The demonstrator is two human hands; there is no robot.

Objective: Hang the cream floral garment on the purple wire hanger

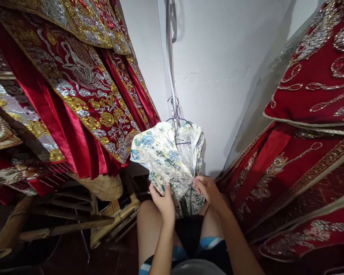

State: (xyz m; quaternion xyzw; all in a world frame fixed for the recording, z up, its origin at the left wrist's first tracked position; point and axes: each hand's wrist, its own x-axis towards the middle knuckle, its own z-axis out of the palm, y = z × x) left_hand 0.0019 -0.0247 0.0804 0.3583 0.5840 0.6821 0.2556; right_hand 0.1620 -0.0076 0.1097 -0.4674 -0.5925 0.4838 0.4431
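A white shirt with blue and yellow flowers (pixel 163 152) hangs from a thin purple hanger (pixel 177 109) in front of me, its collar and front partly apart. My right hand (pixel 206 189) pinches the front edge of the shirt, low on the right side. Lower left on the same shirt is my left hand (pixel 162 200), with the thumb over the cloth and the fingers at its side edge. The shirt's bottom drops between my knees, where its hem is partly hidden.
Red garments with gold and silver embroidery (pixel 103 99) hang at left, above a bamboo chair (pixel 103 225). On the right hang more beaded red garments (pixel 304 99), some apparently under clear plastic. A pale strip (pixel 166 57) runs down the scuffed wall (pixel 218 49).
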